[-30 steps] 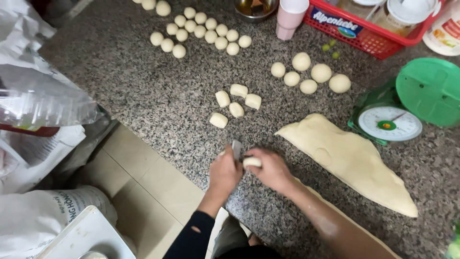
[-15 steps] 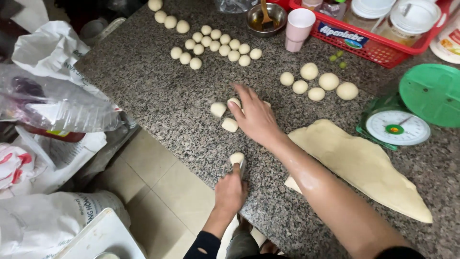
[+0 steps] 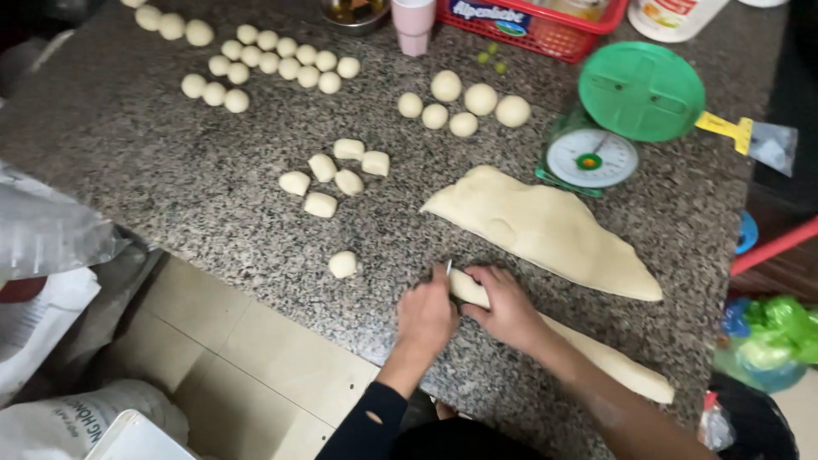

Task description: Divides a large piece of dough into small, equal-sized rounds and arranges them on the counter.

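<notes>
The dough rope point(image 3: 596, 353) lies along the near edge of the table point(image 3: 153, 170), its long axis slanting from the cut end by the hands, away toward the near right corner. The right hand point(image 3: 509, 308) is curled over that cut end, gripping it. The left hand point(image 3: 429, 317) is clenched around a small blade point(image 3: 448, 267), which stands upright just at the tip of the rope. To cut well, I'd say the blade should come straight down across the rope, square to its length, with the right hand pinning the dough just behind the cut so pieces match. One cut piece point(image 3: 343, 264) sits just left of the hands; more cut pieces point(image 3: 334, 177) lie further in, with the big dough slab point(image 3: 545, 228) and green scale point(image 3: 626, 119) toward the far right.
</notes>
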